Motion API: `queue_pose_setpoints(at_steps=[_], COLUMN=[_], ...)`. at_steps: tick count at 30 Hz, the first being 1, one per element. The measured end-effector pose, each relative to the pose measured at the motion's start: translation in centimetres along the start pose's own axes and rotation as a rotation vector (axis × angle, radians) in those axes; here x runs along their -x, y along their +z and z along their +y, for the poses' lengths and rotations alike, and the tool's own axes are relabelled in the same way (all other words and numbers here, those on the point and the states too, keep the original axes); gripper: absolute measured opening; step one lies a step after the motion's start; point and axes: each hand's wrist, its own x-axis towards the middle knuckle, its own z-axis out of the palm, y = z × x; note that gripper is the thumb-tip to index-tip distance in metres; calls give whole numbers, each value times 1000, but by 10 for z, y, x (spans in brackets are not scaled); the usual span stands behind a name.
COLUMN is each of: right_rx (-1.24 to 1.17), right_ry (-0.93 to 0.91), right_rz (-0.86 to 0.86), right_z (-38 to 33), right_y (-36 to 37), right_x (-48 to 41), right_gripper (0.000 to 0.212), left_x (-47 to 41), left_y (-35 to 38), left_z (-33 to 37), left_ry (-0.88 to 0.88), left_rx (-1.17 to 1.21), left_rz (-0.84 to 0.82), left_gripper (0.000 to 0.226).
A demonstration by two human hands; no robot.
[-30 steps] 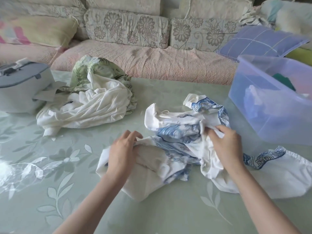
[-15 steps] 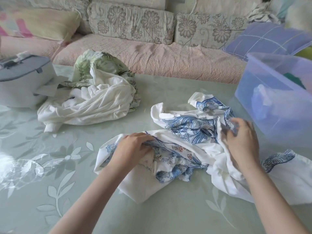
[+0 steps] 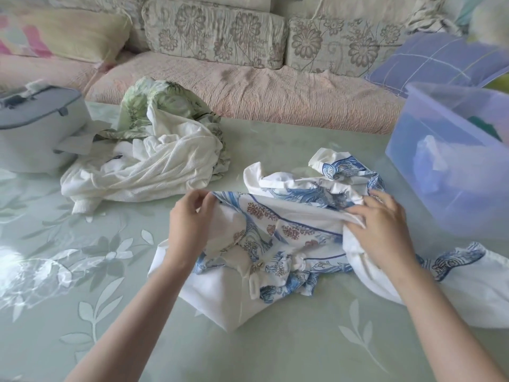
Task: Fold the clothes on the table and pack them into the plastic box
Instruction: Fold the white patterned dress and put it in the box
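A crumpled white garment with blue print (image 3: 292, 232) lies in the middle of the pale green table (image 3: 82, 271). My left hand (image 3: 190, 224) pinches its upper left edge between thumb and fingers. My right hand (image 3: 382, 230) grips a bunched fold on its right side. A heap of white and green-leaf clothes (image 3: 154, 158) sits at the back left. The translucent plastic box (image 3: 451, 161) stands at the right, with some folded cloth inside.
A grey lidded case (image 3: 35, 128) stands at the far left of the table. A sofa with floral cushions (image 3: 220, 37) runs behind the table. A purple checked cushion (image 3: 435, 62) lies behind the box.
Both hands have pulled apart along the garment, spreading a printed panel open between them. The left hand moved up to a top edge; the right slid further right.
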Motion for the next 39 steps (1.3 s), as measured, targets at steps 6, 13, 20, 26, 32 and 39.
queue_pose_setpoints(at_steps=[6, 13, 20, 26, 32, 39], right_rx=[16, -204, -61, 38, 441, 813], right_ry=[77, -79, -548, -379, -322, -228], right_rz=[108, -39, -749, -544, -455, -729], right_z=[-10, -49, -108, -88, -66, -50], right_y=[-8, -8, 30, 38, 17, -1], right_x=[-44, -84, -59, -74, -77, -58], right_gripper=[16, 45, 68, 51, 42, 60], left_x=[0, 36, 84, 66, 23, 9], left_y=[-9, 3, 37, 37, 0, -27], left_z=[-4, 21, -13, -16, -23, -29], left_ry=[175, 666, 849, 855, 519, 68], left_rx=[-81, -264, -573, -585, -714, -1144], left_rz=[-52, -235, -791, -564, -361, -384], left_gripper=[20, 16, 43, 30, 13, 59])
